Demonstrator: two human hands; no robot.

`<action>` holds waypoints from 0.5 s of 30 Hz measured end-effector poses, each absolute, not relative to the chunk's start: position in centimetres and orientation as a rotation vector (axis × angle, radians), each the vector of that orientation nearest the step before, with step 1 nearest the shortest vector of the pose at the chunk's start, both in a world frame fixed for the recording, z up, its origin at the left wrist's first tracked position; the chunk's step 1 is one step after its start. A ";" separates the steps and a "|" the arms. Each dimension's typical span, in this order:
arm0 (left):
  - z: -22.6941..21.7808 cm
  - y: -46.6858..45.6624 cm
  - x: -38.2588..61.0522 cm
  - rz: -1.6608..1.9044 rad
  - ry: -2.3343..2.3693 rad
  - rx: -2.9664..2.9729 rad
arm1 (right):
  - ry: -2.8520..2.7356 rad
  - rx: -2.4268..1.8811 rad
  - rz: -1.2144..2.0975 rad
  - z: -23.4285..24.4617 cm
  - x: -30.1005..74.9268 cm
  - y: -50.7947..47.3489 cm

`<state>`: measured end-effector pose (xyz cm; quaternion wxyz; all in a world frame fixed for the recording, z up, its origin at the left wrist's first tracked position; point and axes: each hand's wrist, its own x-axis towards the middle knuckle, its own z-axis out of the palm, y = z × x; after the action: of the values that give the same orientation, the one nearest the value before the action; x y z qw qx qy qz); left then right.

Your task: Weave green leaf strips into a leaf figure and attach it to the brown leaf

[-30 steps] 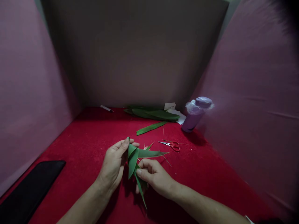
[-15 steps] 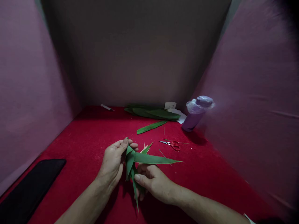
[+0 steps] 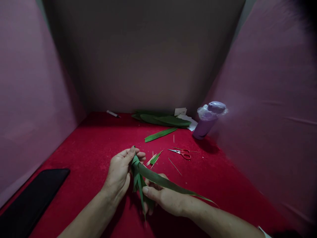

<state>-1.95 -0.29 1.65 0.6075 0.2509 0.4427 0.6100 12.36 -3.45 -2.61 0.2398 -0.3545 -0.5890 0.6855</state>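
Between my hands is a folded bundle of long green leaves (image 3: 135, 170). My left hand (image 3: 121, 168) pinches its top end between thumb and fingers. Lower down, my right hand (image 3: 162, 195) grips the hanging part, thumb in front and fingers partly hidden behind. One long leaf strip sticks out from the fold and slants down to the right across my right hand and wrist. A narrow pointed strip hangs down beside my right thumb. Just beyond the bundle lie several toothpicks (image 3: 149, 161) and a small leaf piece (image 3: 155, 158) on the red cloth.
Red-handled scissors (image 3: 185, 153) lie right of centre. A cut leaf (image 3: 160, 135) and a leaf pile (image 3: 163, 121) are farther back, near white cards (image 3: 189, 123). A purple container (image 3: 206, 125) leans at right. A syringe-like tube (image 3: 113, 114) and black flat case (image 3: 37, 198) are left.
The long free leaf strip has swung down from nearly level to a slant across my right hand, uncovering the toothpicks and small leaf piece. Both hands keep their hold in almost the same place.
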 end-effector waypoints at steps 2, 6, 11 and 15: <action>1.7 -0.3 -2.0 1.414 1.027 0.573 | -1.582 -0.961 1.887 -2.6 12.3 -3.4; 2.1 -0.5 -2.0 1.406 0.985 0.587 | -1.514 -0.934 1.903 -2.8 12.3 -3.4; 2.3 -1.0 -2.0 1.194 0.835 0.645 | -1.452 -0.910 1.864 -2.0 11.7 -2.8; 1.5 -1.0 -2.0 1.103 0.832 0.692 | -1.693 -1.068 1.618 -1.6 11.7 -2.7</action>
<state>-2.05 -1.04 1.54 0.7161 0.3127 0.3757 0.4982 11.70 -2.72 -1.60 0.2802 -0.3983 -0.6314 0.6035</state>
